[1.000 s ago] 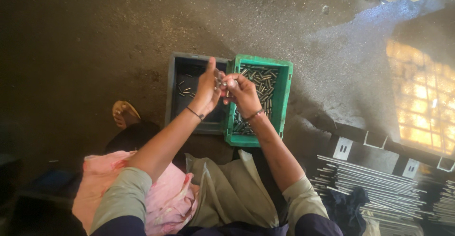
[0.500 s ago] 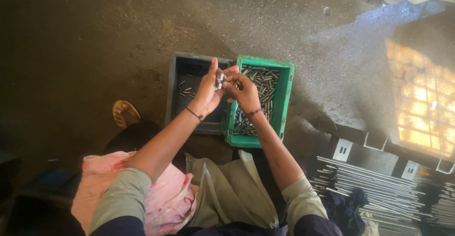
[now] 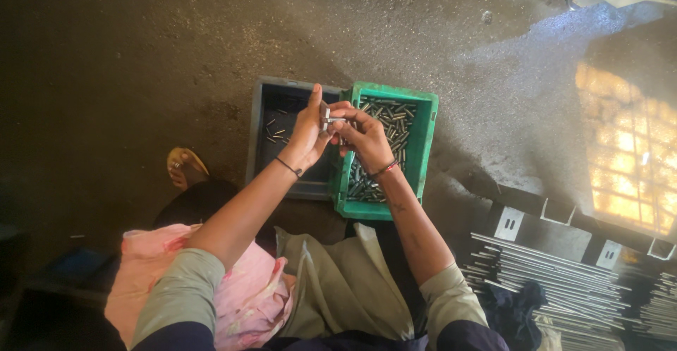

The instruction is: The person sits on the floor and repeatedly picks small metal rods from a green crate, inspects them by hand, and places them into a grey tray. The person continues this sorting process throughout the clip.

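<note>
Both hands met over two crates on the floor.

The left hand point(image 3: 307, 134) and right hand point(image 3: 364, 135) pinched a small metal part point(image 3: 327, 116) between their fingertips — held above the grey crate point(image 3: 258, 139) and the green crate point(image 3: 422, 155) of metal pins point(image 3: 395, 122).

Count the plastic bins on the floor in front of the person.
2. A dark grey bin sits on the left, holding a few small metal pins. A green bin sits touching its right side, filled with many pins. Both are partly hidden by the hands.
</note>
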